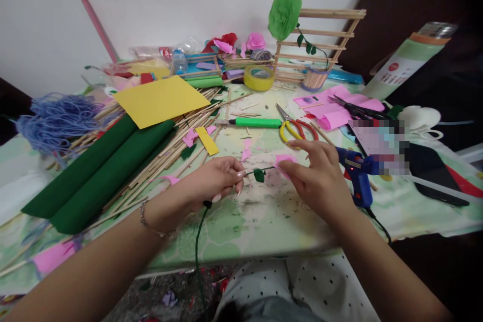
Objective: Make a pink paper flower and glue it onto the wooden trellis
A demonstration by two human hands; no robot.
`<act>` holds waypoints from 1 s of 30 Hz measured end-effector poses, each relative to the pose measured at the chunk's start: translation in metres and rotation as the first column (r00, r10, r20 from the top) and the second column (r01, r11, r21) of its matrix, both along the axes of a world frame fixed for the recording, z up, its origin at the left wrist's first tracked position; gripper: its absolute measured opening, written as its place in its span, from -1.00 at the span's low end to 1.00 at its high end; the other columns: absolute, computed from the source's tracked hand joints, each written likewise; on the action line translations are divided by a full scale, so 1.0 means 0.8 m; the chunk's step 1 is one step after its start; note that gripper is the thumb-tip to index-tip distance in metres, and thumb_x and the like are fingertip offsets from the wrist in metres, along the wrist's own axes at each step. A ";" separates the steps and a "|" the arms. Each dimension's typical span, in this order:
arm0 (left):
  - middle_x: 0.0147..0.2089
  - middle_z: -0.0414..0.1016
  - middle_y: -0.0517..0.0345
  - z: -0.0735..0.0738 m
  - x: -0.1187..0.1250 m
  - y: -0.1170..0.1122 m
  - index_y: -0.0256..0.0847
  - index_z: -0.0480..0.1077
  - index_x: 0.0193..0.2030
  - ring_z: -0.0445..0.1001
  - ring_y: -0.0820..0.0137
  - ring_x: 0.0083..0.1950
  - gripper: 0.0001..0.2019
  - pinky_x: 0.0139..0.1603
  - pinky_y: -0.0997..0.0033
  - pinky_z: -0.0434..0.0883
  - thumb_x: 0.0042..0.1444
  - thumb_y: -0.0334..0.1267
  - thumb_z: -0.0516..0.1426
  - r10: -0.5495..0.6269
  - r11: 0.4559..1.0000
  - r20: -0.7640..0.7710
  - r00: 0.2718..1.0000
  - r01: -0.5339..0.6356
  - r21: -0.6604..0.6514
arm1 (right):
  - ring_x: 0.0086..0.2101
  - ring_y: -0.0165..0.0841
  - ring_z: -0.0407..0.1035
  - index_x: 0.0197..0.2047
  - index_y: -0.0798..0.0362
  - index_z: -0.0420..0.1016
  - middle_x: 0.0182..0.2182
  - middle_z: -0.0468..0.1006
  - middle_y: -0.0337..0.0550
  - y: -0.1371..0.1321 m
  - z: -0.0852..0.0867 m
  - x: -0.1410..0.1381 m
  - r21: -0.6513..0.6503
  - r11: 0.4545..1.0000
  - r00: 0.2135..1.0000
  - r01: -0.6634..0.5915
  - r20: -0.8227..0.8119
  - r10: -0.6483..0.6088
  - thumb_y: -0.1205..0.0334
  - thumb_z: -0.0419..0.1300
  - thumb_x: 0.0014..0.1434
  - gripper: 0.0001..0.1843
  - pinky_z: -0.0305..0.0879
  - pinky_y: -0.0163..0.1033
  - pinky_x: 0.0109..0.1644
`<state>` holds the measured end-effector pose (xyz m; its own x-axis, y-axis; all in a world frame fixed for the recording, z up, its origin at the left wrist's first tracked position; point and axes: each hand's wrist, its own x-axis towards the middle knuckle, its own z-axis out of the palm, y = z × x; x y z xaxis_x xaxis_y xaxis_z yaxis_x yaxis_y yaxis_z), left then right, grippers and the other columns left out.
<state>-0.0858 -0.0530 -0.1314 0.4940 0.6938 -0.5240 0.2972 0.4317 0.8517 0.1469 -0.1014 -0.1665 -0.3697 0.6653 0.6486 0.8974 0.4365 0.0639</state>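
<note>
Your left hand (222, 181) pinches the green stem (196, 246), its leaf (259, 175) between both hands; your right hand (319, 178), index finger raised, meets pink paper (285, 160) at the stem's tip, its grip impossible to tell; beyond lie scissors (290, 122), then yellow tape (258, 83)

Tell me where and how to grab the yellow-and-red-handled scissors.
Best grip the scissors by the handle loops, coming from the wearer's side of the table: the loops face that way, near the right hand, while the pointed blades aim away.
</note>
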 end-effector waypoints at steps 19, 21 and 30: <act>-0.59 0.39 0.28 -0.010 -0.003 0.005 -0.24 0.28 -0.38 -0.01 0.71 -0.79 -0.92 -0.78 0.66 -0.15 0.14 -0.41 0.08 -0.088 0.994 0.021 0.996 0.089 -0.064 | -0.05 -0.12 0.32 -0.17 0.06 0.47 -0.04 0.48 0.07 0.001 -0.003 -0.003 -0.072 0.996 0.998 -0.053 -0.039 0.050 0.37 0.19 0.22 -0.89 0.35 0.03 0.05; -0.59 0.40 0.28 -0.010 -0.001 0.004 -0.24 0.28 -0.38 0.00 0.70 -0.79 -0.91 -0.77 0.65 -0.13 0.15 -0.37 0.10 -0.123 0.992 -0.002 0.992 0.123 -0.017 | -0.02 -0.11 0.32 -0.06 0.08 0.45 -0.02 0.49 0.09 0.001 -0.001 -0.004 -0.104 0.993 0.999 -0.049 -0.028 0.046 0.38 0.17 0.23 -0.80 0.33 0.06 0.07; -0.53 0.46 0.29 -0.004 0.001 -0.010 -0.18 0.23 -0.30 0.10 0.62 -0.75 -0.92 -0.74 0.62 -0.01 0.22 -0.27 0.03 -0.191 0.957 -0.169 0.967 0.222 0.188 | 0.07 -0.05 0.30 -0.27 0.05 0.60 0.09 0.51 -0.07 0.007 0.013 -0.001 -0.266 0.962 0.988 -0.065 0.117 0.099 0.35 0.17 0.22 -0.85 0.30 0.08 0.12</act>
<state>-0.0852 -0.0610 -0.1344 0.5656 0.6845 -0.4600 0.4902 0.1695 0.8550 0.1457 -0.0957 -0.1557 -0.4981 0.7689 0.4009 0.8499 0.5246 0.0498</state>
